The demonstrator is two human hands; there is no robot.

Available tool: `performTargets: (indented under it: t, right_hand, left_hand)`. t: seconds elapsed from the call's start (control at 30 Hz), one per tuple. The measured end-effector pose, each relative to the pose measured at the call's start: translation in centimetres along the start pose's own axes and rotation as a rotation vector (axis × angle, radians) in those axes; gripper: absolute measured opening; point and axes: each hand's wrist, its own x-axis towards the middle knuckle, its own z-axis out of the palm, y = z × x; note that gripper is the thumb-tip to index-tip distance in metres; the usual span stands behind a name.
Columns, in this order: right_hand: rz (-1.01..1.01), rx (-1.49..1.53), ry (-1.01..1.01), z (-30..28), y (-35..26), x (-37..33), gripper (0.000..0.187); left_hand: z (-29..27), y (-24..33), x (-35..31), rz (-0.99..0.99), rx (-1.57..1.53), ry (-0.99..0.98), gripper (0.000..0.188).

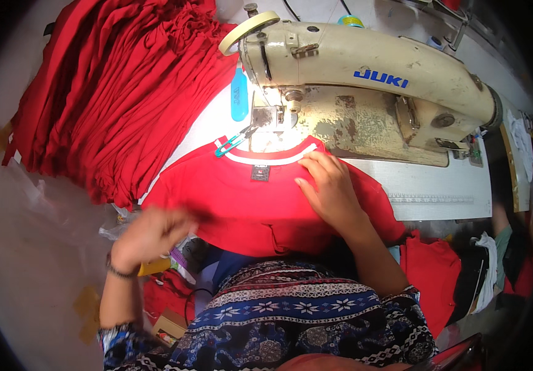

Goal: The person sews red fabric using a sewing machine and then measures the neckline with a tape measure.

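Note:
A red shirt [235, 191] lies spread in front of the sewing machine [353, 68], its neckline toward the needle area. White tape [266, 161] runs along the inside of the neck, with a dark label [260, 172] below it. My right hand [331, 188] rests on the right side of the neckline, fingertips on the taped edge and thumb apart on the fabric. Near the shirt's lower left side is my left hand [155, 235], smeared by motion; whether it touches the fabric is unclear. Teal thread snips [232, 143] lie across the left end of the neckline.
A large heap of red fabric [124, 93] covers the table's left side. A bright blue handle-like piece [239, 96] and a cream tape roll [248, 32] are at the machine's left end. A ruler strip [433, 199] lies at right. More red fabric [430, 272] hangs lower right.

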Motion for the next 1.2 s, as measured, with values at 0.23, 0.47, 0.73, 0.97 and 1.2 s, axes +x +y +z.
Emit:
performTargets:
  t: [0.23,0.47,0.73,0.97,1.2]
  right_hand:
    - [0.048,-0.041,-0.048,3.0,-0.4,4.2,0.013]
    - [0.225,0.200,0.142,0.9,-0.5,2.7,0.013]
    - [0.309,-0.269,0.065,-4.0,1.2,-4.5,0.049]
    - [0.698,0.265,-0.210,-4.2,-3.2,-3.3,0.032]
    - [0.497,0.904,-0.469,-7.6,-8.3,-1.6,0.032]
  left_hand:
    - [7.4,-3.5,16.0,0.274,0.102,0.820,0.016]
    - [4.5,-5.1,18.3,0.151,0.146,0.788,0.014]
    - [5.5,-1.3,12.4,0.254,-0.062,0.741,0.023]
    - [15.6,6.3,7.6,0.354,-1.311,-0.062,0.045]
    - [11.9,5.0,7.0,0.381,-1.477,0.024,0.054]
